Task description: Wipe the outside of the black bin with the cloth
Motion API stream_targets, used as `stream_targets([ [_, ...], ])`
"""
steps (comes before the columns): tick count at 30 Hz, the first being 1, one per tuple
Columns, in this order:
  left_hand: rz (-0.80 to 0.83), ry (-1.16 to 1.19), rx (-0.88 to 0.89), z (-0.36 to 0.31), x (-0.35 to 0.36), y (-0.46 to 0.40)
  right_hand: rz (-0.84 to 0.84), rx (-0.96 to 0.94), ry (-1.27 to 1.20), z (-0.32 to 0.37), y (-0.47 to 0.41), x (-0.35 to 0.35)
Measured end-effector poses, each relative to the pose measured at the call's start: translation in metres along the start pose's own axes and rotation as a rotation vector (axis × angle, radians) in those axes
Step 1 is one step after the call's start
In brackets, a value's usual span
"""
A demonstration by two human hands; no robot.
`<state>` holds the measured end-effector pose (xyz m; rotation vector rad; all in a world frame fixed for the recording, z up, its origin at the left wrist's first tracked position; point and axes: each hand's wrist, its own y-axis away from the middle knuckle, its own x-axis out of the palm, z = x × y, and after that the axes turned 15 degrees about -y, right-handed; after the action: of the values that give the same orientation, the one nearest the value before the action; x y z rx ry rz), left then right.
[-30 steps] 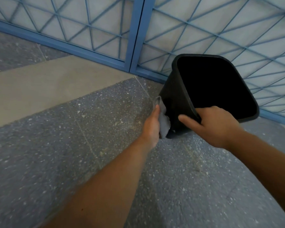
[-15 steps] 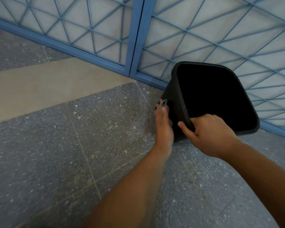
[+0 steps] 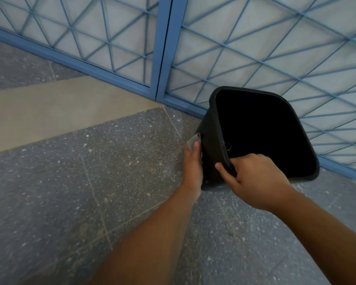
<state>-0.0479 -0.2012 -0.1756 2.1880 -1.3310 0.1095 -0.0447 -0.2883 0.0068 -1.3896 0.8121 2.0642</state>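
Observation:
The black bin (image 3: 210, 140) stands tilted on the speckled floor, its dark opening facing up toward me. My right hand (image 3: 255, 179) grips the near rim, thumb on the outside wall and fingers curled over the edge. My left hand (image 3: 192, 165) presses a grey cloth (image 3: 193, 139) flat against the bin's left outer wall with straight fingers. Only the cloth's upper corner shows beyond my fingertips; the rest is hidden under the hand.
A blue metal lattice gate (image 3: 164, 48) runs along the back, right behind the bin. The grey terrazzo floor (image 3: 90, 192) spreads left and in front, with a tan strip (image 3: 49, 110) at the left.
My left hand with the cloth slid up along the bin's left wall, away from the base. The right hand kept its grip on the rim.

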Motion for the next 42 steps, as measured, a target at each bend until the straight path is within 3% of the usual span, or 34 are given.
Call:
stream_targets([
  [4,-0.038,-0.195,0.103,-0.012,0.008,0.023,0.0,-0.005,0.013,0.0,0.0,-0.001],
  [8,0.019,-0.196,0.117,-0.024,0.008,0.019,-0.019,-0.028,0.013,-0.001,-0.002,0.0],
  [17,-0.077,-0.035,-0.117,-0.016,0.007,0.004,-0.018,-0.008,0.038,0.002,-0.001,0.0],
  [22,-0.039,-0.051,-0.037,-0.025,0.016,0.012,-0.016,-0.038,0.02,0.001,-0.002,-0.001],
  [27,-0.1,-0.08,-0.138,-0.009,0.004,-0.011,-0.004,-0.026,0.037,0.004,-0.001,0.001],
  [31,-0.034,-0.163,-0.007,-0.034,0.006,0.019,-0.003,-0.038,0.032,0.002,0.0,0.001],
  [36,-0.026,-0.148,-0.137,-0.027,-0.004,0.005,-0.017,-0.031,0.065,0.001,-0.001,0.004],
  [40,-0.004,-0.258,0.09,-0.041,0.006,0.013,-0.021,-0.05,0.056,-0.001,-0.002,0.003],
  [42,0.023,-0.276,0.103,-0.035,0.0,0.011,-0.015,-0.048,0.06,-0.001,-0.001,0.002],
])
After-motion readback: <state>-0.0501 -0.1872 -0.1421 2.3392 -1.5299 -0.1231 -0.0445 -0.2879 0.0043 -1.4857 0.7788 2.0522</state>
